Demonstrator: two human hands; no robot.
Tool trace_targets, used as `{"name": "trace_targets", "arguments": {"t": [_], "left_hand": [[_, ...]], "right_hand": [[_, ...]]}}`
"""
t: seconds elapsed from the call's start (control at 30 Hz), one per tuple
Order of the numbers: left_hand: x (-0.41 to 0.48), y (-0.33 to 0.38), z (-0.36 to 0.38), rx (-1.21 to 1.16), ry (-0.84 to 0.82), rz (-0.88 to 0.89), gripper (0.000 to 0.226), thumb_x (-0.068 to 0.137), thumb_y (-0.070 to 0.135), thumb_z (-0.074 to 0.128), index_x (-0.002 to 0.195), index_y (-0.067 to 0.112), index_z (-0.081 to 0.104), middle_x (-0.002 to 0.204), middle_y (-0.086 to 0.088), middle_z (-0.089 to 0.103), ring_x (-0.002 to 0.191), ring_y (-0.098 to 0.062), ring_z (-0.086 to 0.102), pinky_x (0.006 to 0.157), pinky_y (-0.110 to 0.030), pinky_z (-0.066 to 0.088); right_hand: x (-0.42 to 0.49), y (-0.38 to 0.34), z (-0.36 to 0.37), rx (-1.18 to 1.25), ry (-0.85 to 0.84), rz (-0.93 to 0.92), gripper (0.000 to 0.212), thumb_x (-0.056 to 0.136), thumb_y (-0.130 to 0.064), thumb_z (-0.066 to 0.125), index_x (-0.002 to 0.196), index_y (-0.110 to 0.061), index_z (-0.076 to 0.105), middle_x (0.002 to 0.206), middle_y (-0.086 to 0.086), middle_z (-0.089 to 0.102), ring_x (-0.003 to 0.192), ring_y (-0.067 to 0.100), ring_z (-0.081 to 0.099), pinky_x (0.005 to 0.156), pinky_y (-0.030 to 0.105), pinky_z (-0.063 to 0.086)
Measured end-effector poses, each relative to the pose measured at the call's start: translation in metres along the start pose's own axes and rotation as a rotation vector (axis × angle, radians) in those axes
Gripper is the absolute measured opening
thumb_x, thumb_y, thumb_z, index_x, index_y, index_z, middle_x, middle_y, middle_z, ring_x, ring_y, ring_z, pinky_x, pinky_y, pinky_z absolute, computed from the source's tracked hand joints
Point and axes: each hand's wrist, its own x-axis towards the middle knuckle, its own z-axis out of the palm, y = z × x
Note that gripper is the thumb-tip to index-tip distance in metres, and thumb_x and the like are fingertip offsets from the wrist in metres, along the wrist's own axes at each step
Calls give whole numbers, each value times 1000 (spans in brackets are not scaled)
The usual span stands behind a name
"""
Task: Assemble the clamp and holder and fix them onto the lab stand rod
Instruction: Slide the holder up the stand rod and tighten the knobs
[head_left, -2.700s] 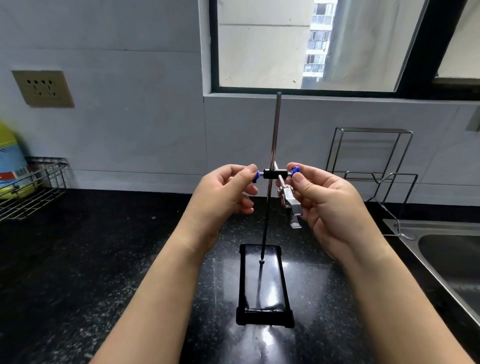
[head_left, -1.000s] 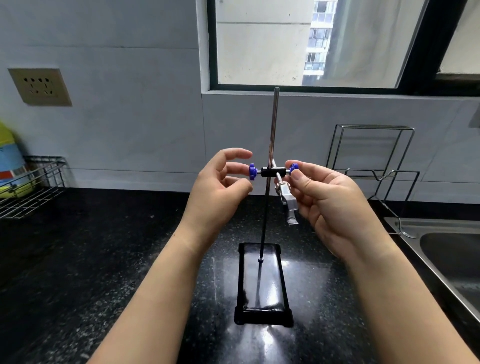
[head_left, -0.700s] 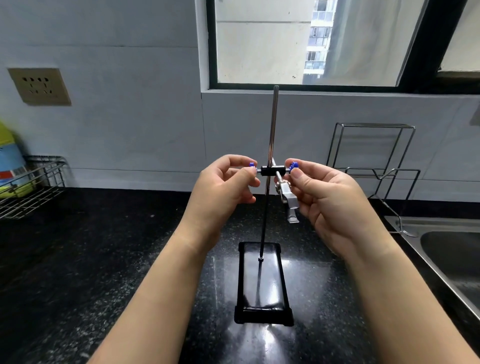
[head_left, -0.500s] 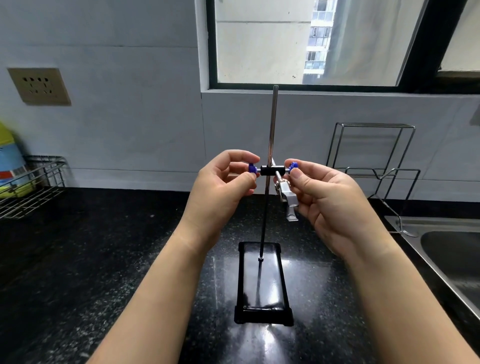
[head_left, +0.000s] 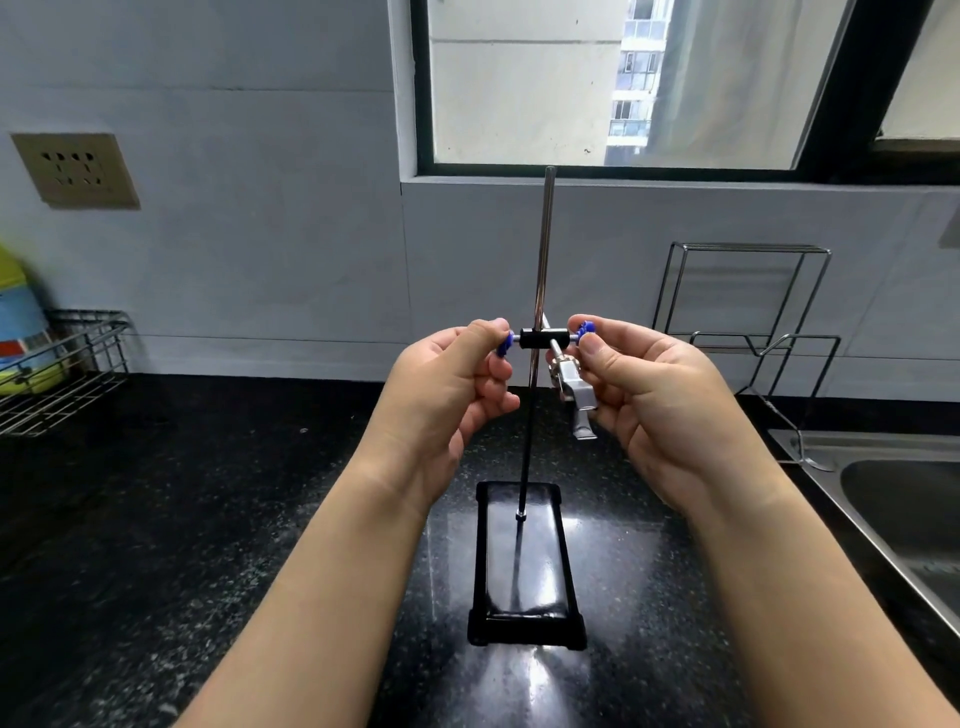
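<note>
A lab stand with a black base (head_left: 524, 618) and an upright metal rod (head_left: 544, 249) stands on the dark counter. A black clamp holder (head_left: 535, 339) sits on the rod at mid height, with a blue knob at each end. A silver clamp (head_left: 574, 395) hangs from it toward me on the right. My left hand (head_left: 447, 395) pinches the left blue knob (head_left: 503, 344) between thumb and forefinger. My right hand (head_left: 654, 400) grips the right blue knob (head_left: 586, 328), its palm beside the clamp.
A wire basket (head_left: 62, 374) with a yellow and blue bottle (head_left: 21, 322) stands at the left wall. A wire rack (head_left: 748, 322) stands at the back right, and a steel sink (head_left: 904, 509) lies at the right edge. A wall socket (head_left: 75, 169) is upper left.
My left hand opened off the left knob a second ago, then closed on it again with the fingers in a new position. My right hand and the stand stayed put.
</note>
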Motion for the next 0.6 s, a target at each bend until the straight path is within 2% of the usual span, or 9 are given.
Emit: {"name": "trace_targets", "arguments": {"t": [0.13,0.3,0.43,0.6], "left_hand": [[1,-3,2,-42,0,21,5,87,9,62,88,6,66,63,-3,53,54,-12,48,57,-26,55],[3,-6,-2,24,-37,133,7,89,4,60,90,6,67,75,-7,56,62,-11,56,71,-29,58],[4,-7,-4,56,-55,180,9,89,2,60,91,6,68,76,-8,59,64,-13,57,82,-37,58],[2,-5,-4,130,-24,187,10,90,7,59,92,6,69,78,-15,59,63,-15,57,77,-38,60]], "right_hand": [[1,1,0,-3,-2,-4,22,93,-5,58,114,-3,66,79,6,68,50,1,62,46,14,48],[5,4,-3,-3,-4,-5,18,92,-6,59,106,-7,69,92,14,69,67,13,65,59,22,56],[5,5,-3,-17,-5,-10,20,93,-7,59,110,-7,68,100,17,67,67,13,64,56,20,54],[4,6,-4,-60,-16,-44,21,93,-10,59,112,-10,68,97,13,68,70,14,63,58,20,54]]}}
